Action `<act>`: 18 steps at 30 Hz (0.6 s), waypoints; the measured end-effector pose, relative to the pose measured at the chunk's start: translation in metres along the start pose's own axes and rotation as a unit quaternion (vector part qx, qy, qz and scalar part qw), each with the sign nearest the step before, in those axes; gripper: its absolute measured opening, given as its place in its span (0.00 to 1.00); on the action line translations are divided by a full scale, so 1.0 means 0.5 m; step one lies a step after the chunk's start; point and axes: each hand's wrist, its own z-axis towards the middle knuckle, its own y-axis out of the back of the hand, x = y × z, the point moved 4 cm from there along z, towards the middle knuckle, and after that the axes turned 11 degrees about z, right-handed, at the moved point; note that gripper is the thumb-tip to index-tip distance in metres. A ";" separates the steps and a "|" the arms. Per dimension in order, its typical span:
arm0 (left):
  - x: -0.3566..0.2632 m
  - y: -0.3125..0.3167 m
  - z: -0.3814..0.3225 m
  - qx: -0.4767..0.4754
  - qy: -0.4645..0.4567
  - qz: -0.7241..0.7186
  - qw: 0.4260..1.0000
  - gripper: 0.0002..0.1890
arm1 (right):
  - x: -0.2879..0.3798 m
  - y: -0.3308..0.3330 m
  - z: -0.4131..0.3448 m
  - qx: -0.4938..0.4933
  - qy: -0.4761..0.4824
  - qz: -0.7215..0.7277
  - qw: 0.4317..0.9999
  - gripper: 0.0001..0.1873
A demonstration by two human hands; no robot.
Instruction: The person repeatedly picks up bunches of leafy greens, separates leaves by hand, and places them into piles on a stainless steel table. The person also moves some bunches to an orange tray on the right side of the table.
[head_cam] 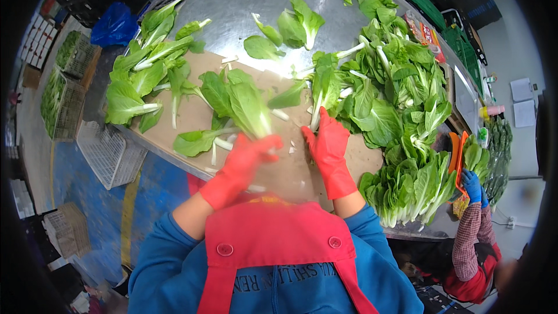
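My left hand (248, 163), in a red rubber glove and blurred, is closed around the white base of a bok choy head (244, 102). The leaves of that head point away from me over a brown board (283, 179). My right hand (329, 152), gloved the same way, has its thumb and forefinger on either side of the white stalk of another bok choy head (324, 80). That head lies at the edge of a large heap of bok choy (383, 96). Loose leaves (196, 141) and cut stalk pieces (279, 114) are scattered on the board near my left hand.
More leaves are piled on the left (144, 78). Upright bok choy (414, 187) stand in rows at the right table edge. There a co-worker's blue-gloved hand (471, 185) touches an orange holder (457, 157). White plastic crates (109, 152) stand on the floor at left.
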 end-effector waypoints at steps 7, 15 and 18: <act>0.011 -0.015 -0.003 0.003 0.051 -0.022 0.998 0.11 | -0.054 -0.010 -0.044 0.015 -0.304 0.520 0.798 0.23; 0.011 -0.103 0.017 0.121 0.058 -0.129 0.983 0.17 | 0.068 0.100 -0.046 0.042 0.113 0.280 0.952 0.28; 0.003 -0.109 0.030 0.136 0.075 -0.190 0.969 0.17 | 0.073 0.117 -0.037 0.117 0.044 0.288 0.949 0.29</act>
